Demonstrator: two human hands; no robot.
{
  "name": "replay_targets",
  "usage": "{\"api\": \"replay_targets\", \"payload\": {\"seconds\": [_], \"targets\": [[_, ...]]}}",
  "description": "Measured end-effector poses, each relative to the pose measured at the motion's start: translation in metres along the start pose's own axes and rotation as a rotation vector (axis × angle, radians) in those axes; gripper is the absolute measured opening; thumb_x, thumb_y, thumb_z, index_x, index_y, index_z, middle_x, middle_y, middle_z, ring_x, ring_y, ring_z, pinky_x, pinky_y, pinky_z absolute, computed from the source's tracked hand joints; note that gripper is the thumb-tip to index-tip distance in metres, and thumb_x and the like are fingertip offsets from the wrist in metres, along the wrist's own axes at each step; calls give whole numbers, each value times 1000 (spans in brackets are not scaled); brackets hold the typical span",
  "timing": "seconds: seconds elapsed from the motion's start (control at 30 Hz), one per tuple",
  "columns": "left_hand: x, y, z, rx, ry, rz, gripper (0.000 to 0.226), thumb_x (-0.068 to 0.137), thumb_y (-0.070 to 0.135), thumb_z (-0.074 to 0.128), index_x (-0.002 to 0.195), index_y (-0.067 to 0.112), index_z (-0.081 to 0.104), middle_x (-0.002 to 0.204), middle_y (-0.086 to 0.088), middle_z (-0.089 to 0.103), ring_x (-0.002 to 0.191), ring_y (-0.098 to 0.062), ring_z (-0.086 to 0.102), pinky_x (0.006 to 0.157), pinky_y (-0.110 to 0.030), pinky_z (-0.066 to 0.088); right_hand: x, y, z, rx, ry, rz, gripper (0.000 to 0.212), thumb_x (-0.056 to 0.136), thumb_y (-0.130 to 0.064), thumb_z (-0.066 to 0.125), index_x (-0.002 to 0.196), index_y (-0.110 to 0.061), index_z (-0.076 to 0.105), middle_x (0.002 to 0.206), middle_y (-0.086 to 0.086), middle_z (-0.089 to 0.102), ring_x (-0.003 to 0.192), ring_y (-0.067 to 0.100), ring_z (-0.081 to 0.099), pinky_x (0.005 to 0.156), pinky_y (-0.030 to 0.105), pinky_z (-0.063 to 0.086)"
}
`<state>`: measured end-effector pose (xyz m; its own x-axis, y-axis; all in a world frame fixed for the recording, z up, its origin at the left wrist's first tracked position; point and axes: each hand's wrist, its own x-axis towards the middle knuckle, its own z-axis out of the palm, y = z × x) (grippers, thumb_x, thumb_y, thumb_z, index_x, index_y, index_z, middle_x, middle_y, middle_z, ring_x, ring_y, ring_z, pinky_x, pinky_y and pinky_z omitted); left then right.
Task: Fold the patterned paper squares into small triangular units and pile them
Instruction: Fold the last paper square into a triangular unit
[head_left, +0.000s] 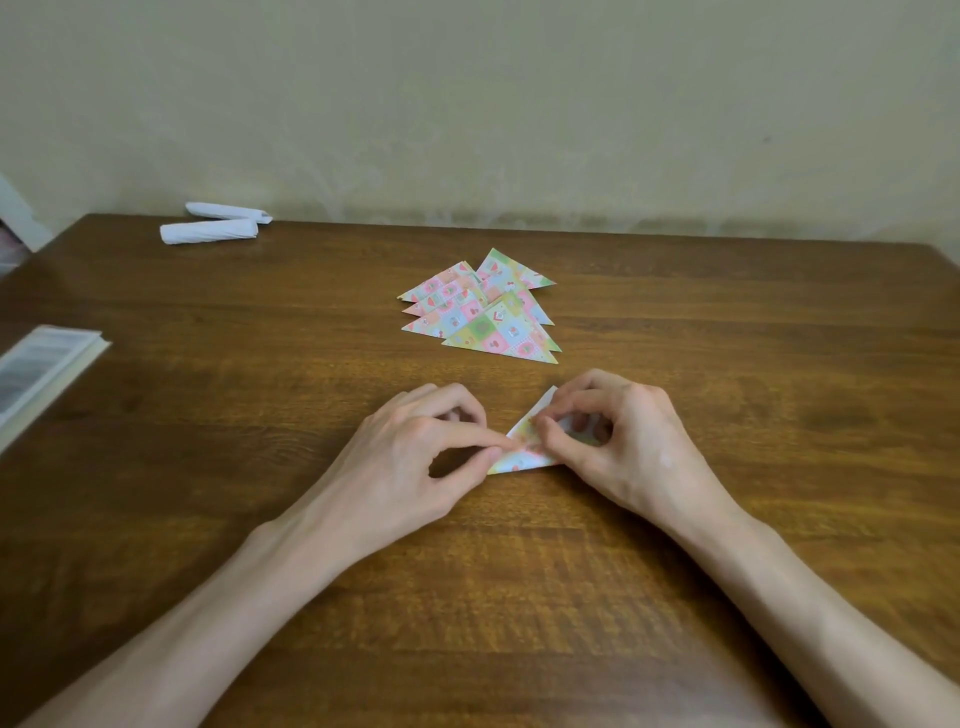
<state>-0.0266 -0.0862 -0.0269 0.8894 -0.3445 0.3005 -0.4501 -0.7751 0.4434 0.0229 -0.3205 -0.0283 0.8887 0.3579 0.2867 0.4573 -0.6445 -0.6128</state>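
Note:
A small folded piece of patterned paper (524, 451) lies on the wooden table (260, 415) between my hands, one white corner pointing up. My left hand (410, 457) pinches its left edge with thumb and forefinger. My right hand (618, 441) has its curled fingers and thumb on the paper's right part, hiding much of it. Farther back, a loose pile of several patterned paper triangles (483, 312) lies flat, overlapping one another.
Two white rolled paper bundles (213, 226) lie at the table's far left by the wall. An open book or booklet (41, 374) overhangs the left edge. The wall runs along the table's far side.

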Motion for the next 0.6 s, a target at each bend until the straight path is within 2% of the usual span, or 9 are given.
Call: {"api": "replay_targets", "payload": {"seconds": [0.07,0.13,0.2,0.27,0.4,0.6], "targets": [[0,-1,-1,15,-10,16,24,98,44,60,116,44,77,102,20,56,92,-7,53,85,-31,48,-1,0,-2,-47,9,-39,20,86,-45,69,87,-31,82,95,-19,67,76,3,62,71,18,47],[1,-3,-1,37,-19,47,23,99,44,61,117,44,76,102,21,55,91,-8,51,84,-34,48,-3,1,-4,-75,-6,-101,26,89,-49,64,92,-30,82,97,-19,66,83,3,62,74,16,46],[1,-5,-2,60,-25,74,24,100,45,61,119,43,75,105,22,55,92,-7,51,84,-36,48,-5,5,-4,-107,-25,-149,29,90,-50,62,96,-30,82,99,-18,64,90,5,61,80,19,47],[1,-6,-2,69,-32,92,26,100,46,60,121,42,75,109,24,58,99,-5,52,86,-36,49,-5,8,-4,-100,-31,-154,29,91,-50,62,98,-30,82,101,-17,65,93,7,61,85,25,50],[1,-7,-3,74,-48,130,28,101,45,60,123,37,75,124,24,66,122,1,54,93,-34,46,-4,10,-4,-79,-39,-144,29,91,-51,62,99,-31,82,103,-19,64,97,9,62,83,27,51],[1,-7,-5,67,-61,153,31,100,41,63,128,31,73,128,24,68,127,5,53,96,-30,44,-4,10,-4,-88,-20,-155,33,90,-53,59,98,-30,82,102,-20,66,96,7,63,81,25,51]]}}
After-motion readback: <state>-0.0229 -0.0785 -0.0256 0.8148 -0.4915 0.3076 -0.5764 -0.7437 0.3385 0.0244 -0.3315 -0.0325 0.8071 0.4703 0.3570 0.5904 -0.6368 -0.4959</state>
